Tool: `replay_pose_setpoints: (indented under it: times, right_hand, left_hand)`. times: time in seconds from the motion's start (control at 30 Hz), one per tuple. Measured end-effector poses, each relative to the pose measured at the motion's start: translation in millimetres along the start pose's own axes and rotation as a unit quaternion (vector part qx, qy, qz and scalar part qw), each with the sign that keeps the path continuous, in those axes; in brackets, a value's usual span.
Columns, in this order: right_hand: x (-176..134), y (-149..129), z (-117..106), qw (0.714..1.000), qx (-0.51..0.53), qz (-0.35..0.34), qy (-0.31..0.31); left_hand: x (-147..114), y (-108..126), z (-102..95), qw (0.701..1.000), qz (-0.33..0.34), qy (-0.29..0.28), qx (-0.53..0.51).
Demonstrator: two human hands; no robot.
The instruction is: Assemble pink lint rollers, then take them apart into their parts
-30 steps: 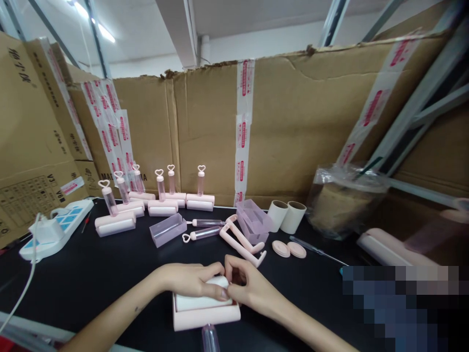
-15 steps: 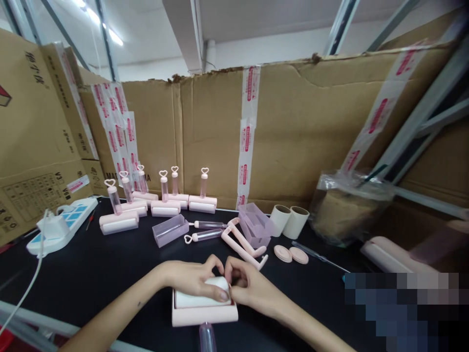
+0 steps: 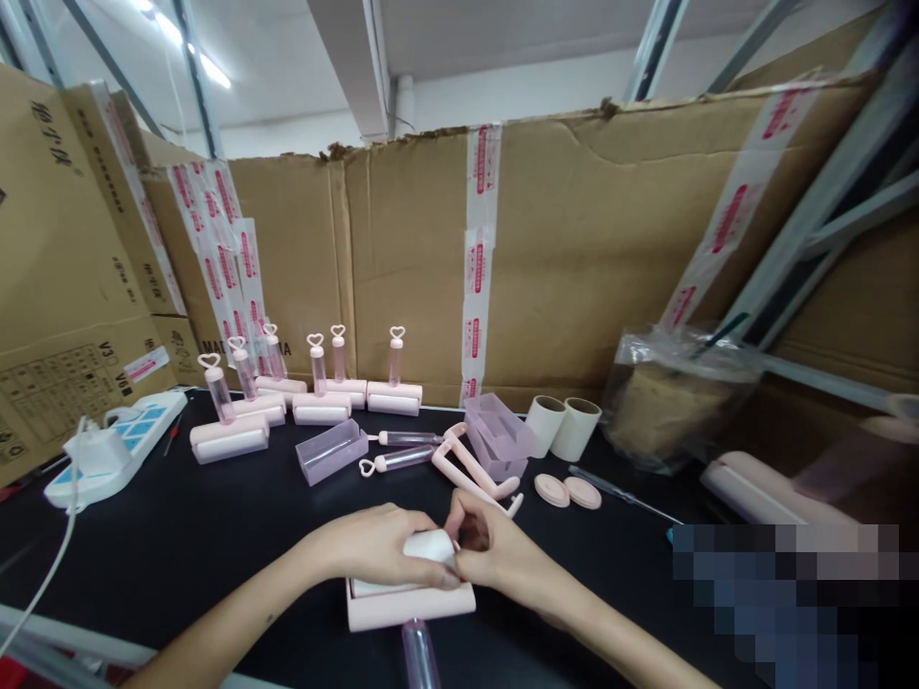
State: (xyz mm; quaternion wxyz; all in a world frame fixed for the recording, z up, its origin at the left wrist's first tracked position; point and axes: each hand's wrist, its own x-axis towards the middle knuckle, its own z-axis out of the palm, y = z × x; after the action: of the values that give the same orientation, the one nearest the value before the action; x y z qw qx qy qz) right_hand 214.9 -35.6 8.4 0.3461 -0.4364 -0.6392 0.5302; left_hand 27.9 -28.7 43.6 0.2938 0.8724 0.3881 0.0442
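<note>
A pale pink lint roller lies in front of me, its clear purple handle pointing toward me. My left hand is closed around its white paper roll, thumb along the near side. At the right end of that roll, my right hand pinches with bent fingers; its fingertips partly hide the end. Just beyond my hands lie pink roller frames and two clear handles with heart-shaped loops. Two round pink caps rest to the right.
Several lint rollers stand handle-up at the back left. Purple plastic cases, two white paper rolls and a screwdriver lie on the black table. A power strip is at left, a plastic bag at right. Cardboard walls the back.
The lint roller and both hands have shifted slightly right in the picture, as the view has turned a little. The right fingers stay at the roll's end, the left hand still around it.
</note>
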Motion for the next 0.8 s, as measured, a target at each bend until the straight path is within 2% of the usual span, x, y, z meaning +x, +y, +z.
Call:
replay_pose_setpoints:
  times: [0.17,0.37,0.43,0.63,0.73,0.8]
  right_hand:
    - [1,-4,-3,0.999,-0.037,-0.013,-0.003]
    - [0,-7,-2,0.999,-0.010,-0.021,-0.034]
    - [1,-8,-2,0.999,0.001,-0.017,-0.031]
    - [4,-11,1,0.999,0.009,0.022,-0.034]
    - [3,-12,4,0.999,0.007,0.028,-0.035]
    - [2,-12,4,0.999,0.009,0.028,-0.032]
  left_hand:
    - [1,0,3.8,0.995,0.049,0.051,0.063]
    - [3,-1,4.5,0.995,0.067,0.064,0.044]
    - [6,-4,2.4,0.996,0.068,0.047,0.016]
    - [17,-17,-2.4,0.993,0.047,-0.057,-0.097]
    - [20,-21,-1.9,0.989,0.045,-0.078,-0.119]
    - [20,-22,-1.8,0.988,0.049,-0.073,-0.125]
